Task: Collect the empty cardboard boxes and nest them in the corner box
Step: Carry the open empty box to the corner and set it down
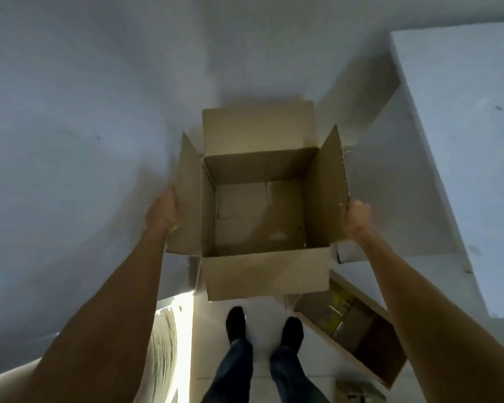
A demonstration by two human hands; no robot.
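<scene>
An open brown cardboard box [262,274] stands in the corner of the room, straight ahead of my feet. All of its flaps stand up and its inside looks empty. My left hand [162,212] grips the outer side of the left flap [186,199]. My right hand [357,215] pinches the near edge of the right flap [329,187]. Both arms reach forward on either side of the box.
White walls close the corner behind and left of the box. A white block [460,141] stands to the right. A second open cardboard box [355,330] holding yellow-green items lies on the floor at lower right. My black-socked feet [262,327] stand on pale floor.
</scene>
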